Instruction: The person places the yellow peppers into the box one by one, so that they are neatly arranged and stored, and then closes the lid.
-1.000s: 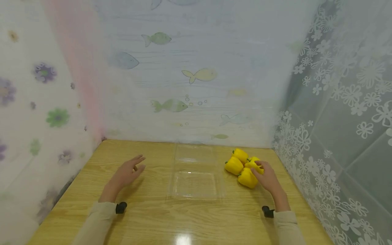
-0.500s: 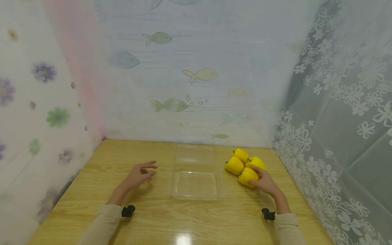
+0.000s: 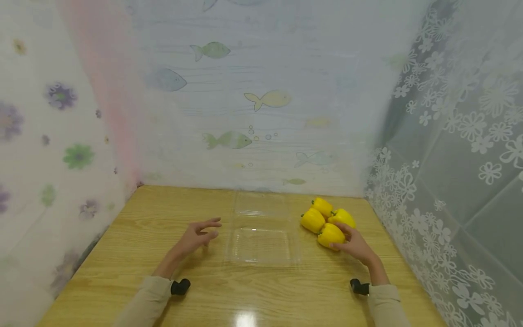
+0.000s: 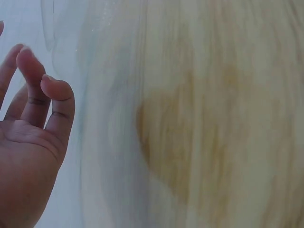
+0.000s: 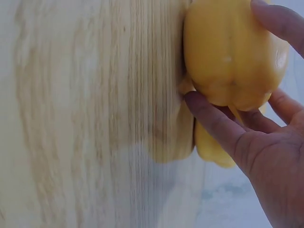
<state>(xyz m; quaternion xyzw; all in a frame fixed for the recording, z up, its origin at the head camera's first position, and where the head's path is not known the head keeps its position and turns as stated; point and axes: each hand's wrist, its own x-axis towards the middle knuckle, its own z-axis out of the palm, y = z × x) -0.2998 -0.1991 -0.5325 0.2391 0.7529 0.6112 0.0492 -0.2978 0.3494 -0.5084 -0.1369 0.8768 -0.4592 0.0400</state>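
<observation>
My right hand (image 3: pixel 357 247) grips the nearest of several yellow bell peppers, the front yellow bell pepper (image 3: pixel 329 236), on the table's right side. In the right wrist view the thumb lies on one side of this bell pepper (image 5: pixel 230 47) and the fingers reach along its bottom end. My left hand (image 3: pixel 194 237) hovers over the table left of a clear plastic clamshell box (image 3: pixel 261 249), which lies with its lid folded back. Nothing is in the left hand; its fingers are loosely bent in the left wrist view.
Three more yellow bell peppers, among them the left one (image 3: pixel 312 220), sit clustered behind the gripped one. The wood-grain table (image 3: pixel 229 295) ends at a fish-print curtain (image 3: pixel 261 150) behind, with patterned curtains on both sides.
My left hand has moved right, towards the clear box. My right hand has come down and closed round the front bell pepper, which is nearly where it was.
</observation>
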